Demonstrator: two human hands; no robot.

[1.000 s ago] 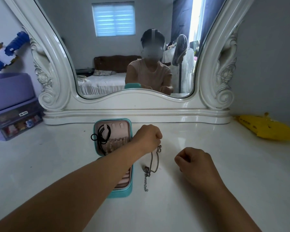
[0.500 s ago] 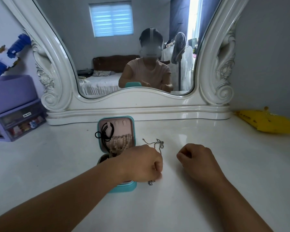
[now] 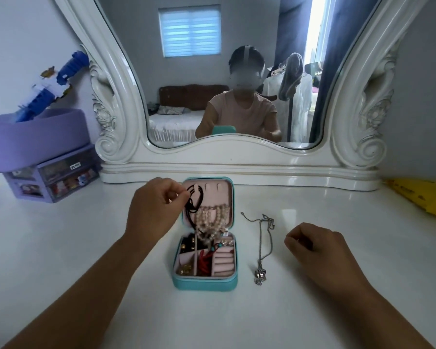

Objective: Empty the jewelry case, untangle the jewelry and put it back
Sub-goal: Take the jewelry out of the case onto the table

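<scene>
A small teal jewelry case (image 3: 204, 283) stands open on the white dresser top, its pink lid leaning back. A black cord necklace (image 3: 195, 200) and pearl strands (image 3: 212, 220) hang in the lid, and the lower tray holds red cord and small pieces. My left hand (image 3: 156, 207) is at the lid's left edge and pinches the black cord. A silver chain with a pendant (image 3: 263, 248) lies stretched out on the table to the right of the case. My right hand (image 3: 317, 250) rests beside the chain with its fingers curled, holding nothing.
A large white carved mirror (image 3: 237, 157) stands right behind the case. Purple storage drawers (image 3: 51, 177) with a blue toy on top sit at the far left. A yellow object (image 3: 423, 195) lies at the far right.
My left hand let go of the silver chain, which now lies flat on the table, and moved up left to the case lid, where it took hold of the black cord. My right hand stayed put.
</scene>
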